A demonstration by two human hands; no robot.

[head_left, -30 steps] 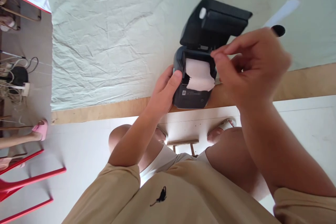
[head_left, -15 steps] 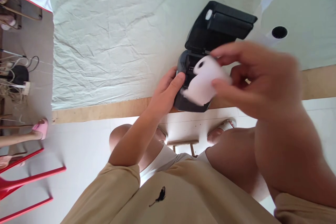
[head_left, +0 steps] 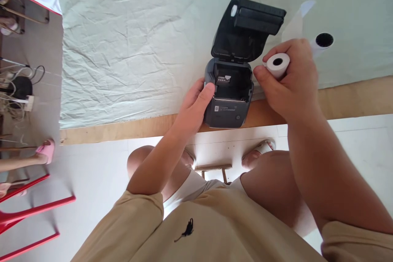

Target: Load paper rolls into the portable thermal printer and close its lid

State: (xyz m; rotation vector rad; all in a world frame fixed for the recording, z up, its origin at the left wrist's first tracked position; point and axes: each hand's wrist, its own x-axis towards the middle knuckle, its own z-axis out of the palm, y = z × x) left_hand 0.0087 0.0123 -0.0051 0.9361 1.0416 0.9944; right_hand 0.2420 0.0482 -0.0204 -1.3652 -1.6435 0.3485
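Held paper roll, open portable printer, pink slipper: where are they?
Held paper roll (head_left: 278, 67), head view: white end beside its core.
Open portable printer (head_left: 232, 60), head view: its hinge.
Pink slipper (head_left: 49, 151), head view: its upper.

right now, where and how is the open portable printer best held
Probably best by the left side wall of the portable printer, coming from the left, where the left grip already has it. The lid stands open on its hinge at the far end and the paper bay gapes in the middle, so this side wall leaves both free.
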